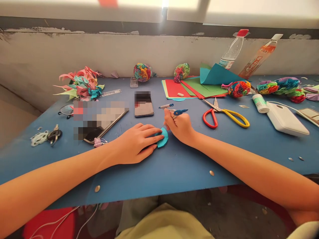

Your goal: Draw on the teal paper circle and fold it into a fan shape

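Note:
My left hand [136, 144] lies flat on the table, its fingers stretched over a small turquoise paper piece [163, 141] with a curved outer edge. The fingertips press on this piece, which looks folded or layered. My right hand [181, 127] is closed around a blue and white pen [180, 112], whose upper end points right. Its lower tip, near the paper's top edge, is hidden by my fingers. Just beyond my right hand lies a short grey-blue pen-like piece [166, 106].
Scissors [216, 108] with red and yellow handles lie to the right, near coloured paper sheets [174, 88]. Phones [144, 108], keys [54, 134] and a white power bank [286, 119] lie around. Paper flower balls [142, 72] and bottles [233, 49] stand along the wall.

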Demonstrator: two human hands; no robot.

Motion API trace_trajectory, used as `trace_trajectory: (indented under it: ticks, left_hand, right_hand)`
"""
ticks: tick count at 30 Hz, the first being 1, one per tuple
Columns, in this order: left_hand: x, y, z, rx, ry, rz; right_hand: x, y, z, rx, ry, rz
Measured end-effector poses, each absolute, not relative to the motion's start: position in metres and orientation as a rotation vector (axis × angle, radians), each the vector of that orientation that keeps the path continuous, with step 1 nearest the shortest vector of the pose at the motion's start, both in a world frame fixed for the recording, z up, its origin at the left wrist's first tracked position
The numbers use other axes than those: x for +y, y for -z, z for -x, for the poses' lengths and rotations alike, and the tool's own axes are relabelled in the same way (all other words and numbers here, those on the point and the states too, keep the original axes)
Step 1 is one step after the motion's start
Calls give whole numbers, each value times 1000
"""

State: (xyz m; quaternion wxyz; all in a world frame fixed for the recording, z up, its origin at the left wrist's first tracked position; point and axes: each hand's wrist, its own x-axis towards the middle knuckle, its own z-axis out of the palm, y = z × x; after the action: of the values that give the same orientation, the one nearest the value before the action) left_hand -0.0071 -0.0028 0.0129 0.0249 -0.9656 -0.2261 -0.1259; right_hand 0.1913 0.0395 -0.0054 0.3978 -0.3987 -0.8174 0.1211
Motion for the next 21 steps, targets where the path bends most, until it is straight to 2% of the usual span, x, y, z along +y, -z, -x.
trace_trajectory:
  ticks: [21]
  left_hand:
    - [-3,-14,7,-726,371,3000]
  right_hand:
    - [39,4,-192,-2054,-355,1000]
